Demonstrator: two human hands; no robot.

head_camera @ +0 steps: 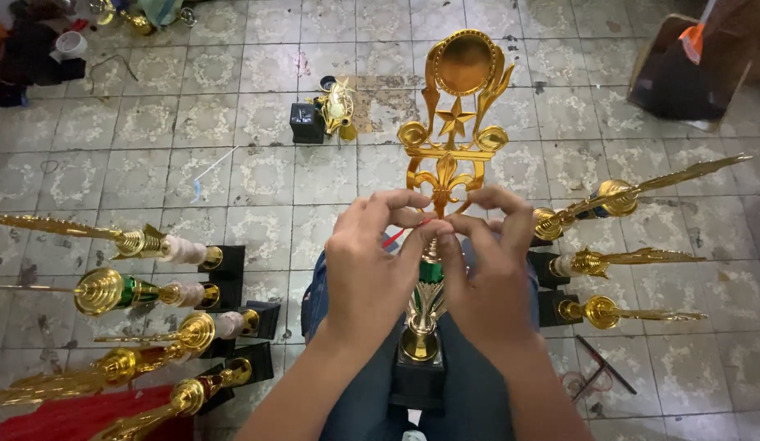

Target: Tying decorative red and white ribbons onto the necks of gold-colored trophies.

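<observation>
Trophy (429,302) in gold is standing upright on its black base between the person's knees, rising toward twelve o'clock, where its gold topper (455,122) with a round disc, a star and a fleur-de-lis shape is sticking up clear of the fingers. Both grips are meeting at the foot of that topper, just above the green band on the stem: the left hand (368,273) is coming in from seven o'clock and the right hand (490,282) from five o'clock, each with thumb and fingertips pressed together, pinching the topper's base, with something small and red showing between them. So the stem and base are lying below the grips, the topper above.

Finished trophies are lying in rows on the tiled floor (257,163): a row of trophies (151,327) at nine o'clock, and three more trophies (608,253) at three o'clock. A single small trophy (327,114) is lying at eleven o'clock. A red cloth (62,412) is showing at eight o'clock.
</observation>
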